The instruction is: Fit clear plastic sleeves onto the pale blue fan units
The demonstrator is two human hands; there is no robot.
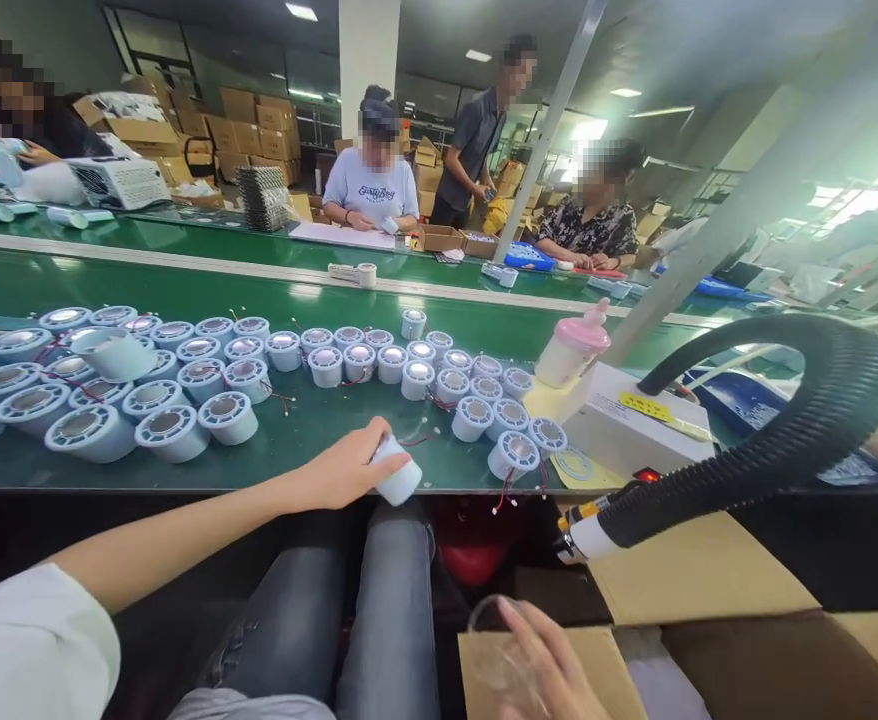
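Note:
My left hand (349, 466) is closed round a pale blue cylindrical housing (398, 480) at the bench's front edge. The housing is tilted, and thin wires stick out behind it. Over the cardboard box (709, 570) at lower right, my right hand (551, 660) holds a thin, clear plastic piece (503, 665) with a curved rim. Blur hides its exact shape. Many similar housings with slotted rims and red and black leads stand beyond my left hand, such as one housing (227, 418) to the left and another housing (514, 455) to the right.
A white machine (634, 415) with a lit red switch stands at right; its black corrugated hose (851, 400) arches toward me. Beside it is a pink-lidded bottle (570, 345). A green conveyor (259, 270) runs across, with several people beyond it. An upright metal post (679, 270) slants at right.

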